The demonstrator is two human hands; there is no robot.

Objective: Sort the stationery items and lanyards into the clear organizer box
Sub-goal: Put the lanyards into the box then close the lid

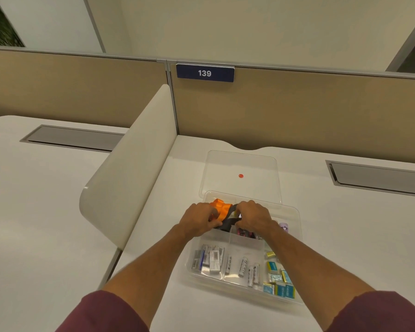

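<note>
Centrally, a white desk (46, 212) with a curved divider (134, 168) meets tan partitions bearing a "139" plate (205, 73). At lower centre the clear organizer box (295, 219) holds batteries (242, 267), grey packs (209, 258) and blue-yellow packets (279, 281), its lid (242, 164) behind. Left hand (198, 220) and right hand (252, 216) both clasp bunched orange and black lanyards (222, 209) over its far compartments.

Maroon sleeves (110, 312), pushed up; bare forearms.

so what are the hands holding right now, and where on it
Both hold the lanyards over the box: left hand on the orange lanyard bundle, right hand on the black strap beside it. Fingertips are hidden.
</note>
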